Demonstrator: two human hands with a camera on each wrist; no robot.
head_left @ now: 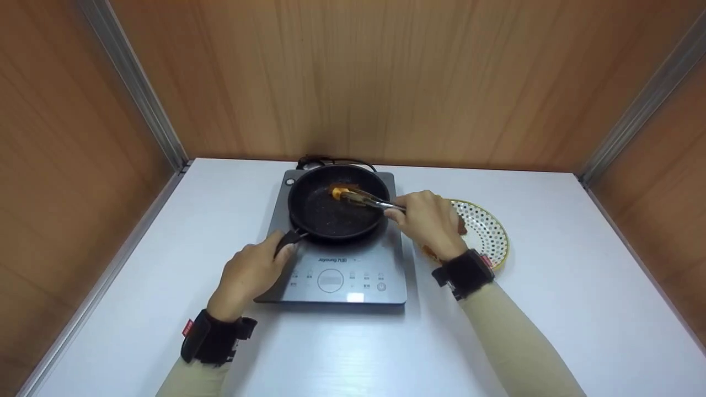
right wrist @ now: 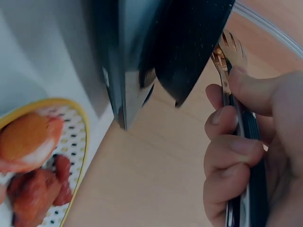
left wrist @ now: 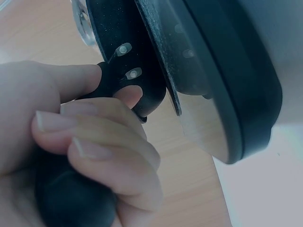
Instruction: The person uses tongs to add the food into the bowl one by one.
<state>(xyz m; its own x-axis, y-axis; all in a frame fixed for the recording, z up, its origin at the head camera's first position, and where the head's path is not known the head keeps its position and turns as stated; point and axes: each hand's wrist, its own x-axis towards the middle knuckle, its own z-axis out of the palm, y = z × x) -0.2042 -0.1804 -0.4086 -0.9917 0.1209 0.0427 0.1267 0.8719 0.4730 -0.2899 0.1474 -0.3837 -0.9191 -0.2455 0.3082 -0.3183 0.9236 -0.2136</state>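
My left hand (head_left: 251, 273) grips the black handle (head_left: 288, 240) of a dark frying pan (head_left: 325, 225), its fingers curled round it in the left wrist view. My right hand (head_left: 429, 220) holds metal tongs (head_left: 380, 203) with dark grips (right wrist: 253, 175) and fork-like tips (right wrist: 233, 49). These tips reach into the pan, at an orange piece of food (head_left: 338, 192). Whether they pinch it is too small to tell. Under the pan is a grey induction cooker (head_left: 331, 262).
Right of the cooker, partly behind my right hand, a dotted, yellow-rimmed plate (head_left: 499, 242) bears an orange-and-white food piece (right wrist: 28, 139) and reddish-brown pieces (right wrist: 35, 194). A black cable (head_left: 353, 161) lies behind the cooker. Wooden panels (head_left: 353, 82) enclose the white table (head_left: 149, 248).
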